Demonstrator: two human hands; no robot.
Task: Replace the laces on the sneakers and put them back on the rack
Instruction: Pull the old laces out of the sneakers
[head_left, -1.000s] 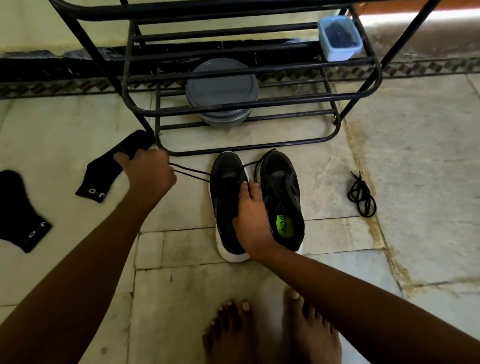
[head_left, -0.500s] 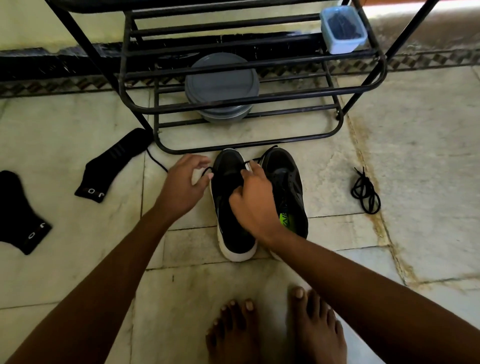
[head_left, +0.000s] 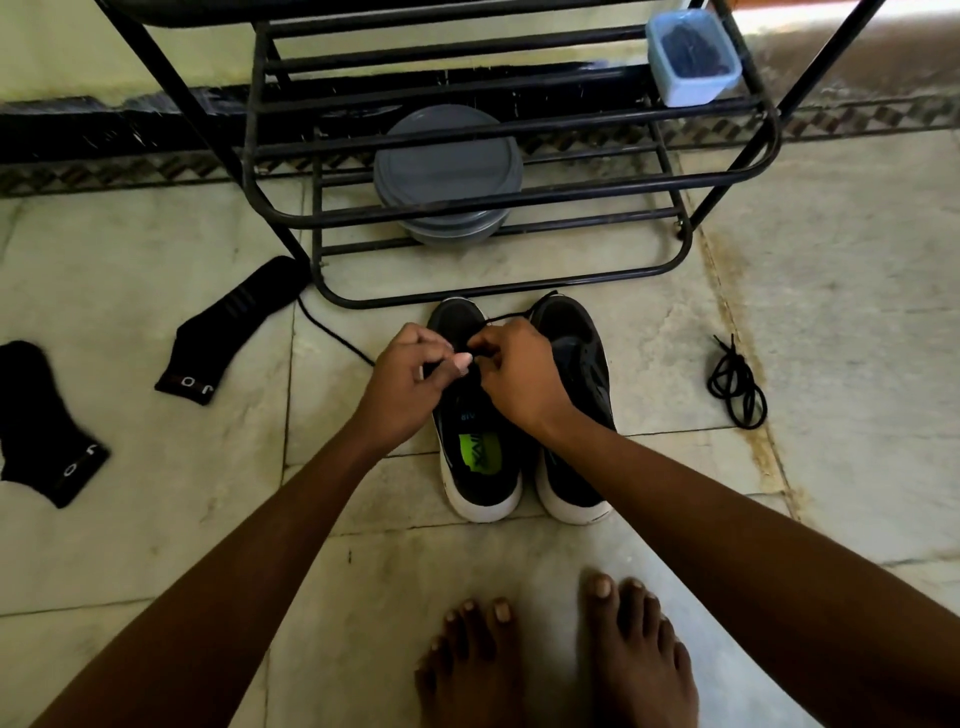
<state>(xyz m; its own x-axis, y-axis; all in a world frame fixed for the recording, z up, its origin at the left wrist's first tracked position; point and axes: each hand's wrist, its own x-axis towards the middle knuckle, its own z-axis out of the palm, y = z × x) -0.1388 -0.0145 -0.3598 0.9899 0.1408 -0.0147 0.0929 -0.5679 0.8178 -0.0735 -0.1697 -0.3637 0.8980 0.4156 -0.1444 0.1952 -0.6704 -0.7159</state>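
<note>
Head view: black, white-soled sneakers (head_left: 576, 364) lie lengthwise, toes toward the rack (head_left: 498, 297); left grip (head_left: 410, 379) and right grip (head_left: 519, 374) both pinch the black lace (head_left: 511, 315).

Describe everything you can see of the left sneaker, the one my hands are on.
The left sneaker is black, its upper looking like fabric, with a thick white sole and a bright green patch on the insole. It stands upright on the tiled floor, toe towards the rack, heel towards the bare feet, close beside the right sneaker. Over its front the left hand and right hand pinch a black lace, hiding the eyelets.
</note>
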